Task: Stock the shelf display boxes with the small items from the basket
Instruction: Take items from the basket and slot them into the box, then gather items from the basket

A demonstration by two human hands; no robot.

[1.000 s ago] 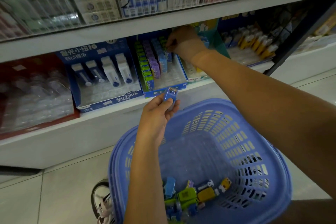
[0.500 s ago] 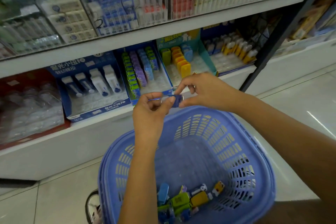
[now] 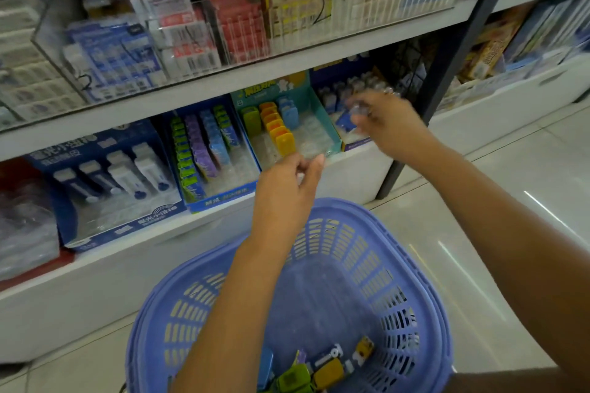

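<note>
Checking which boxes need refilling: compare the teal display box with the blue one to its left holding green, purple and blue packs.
The teal display box holds short rows of green, orange, yellow and blue items only in its left half; its right half shows bare clear tray. The blue display box holds longer rows of green, purple and blue packs, bare only on the right and near the front. Both sit side by side on the lower shelf, open-topped.
</note>
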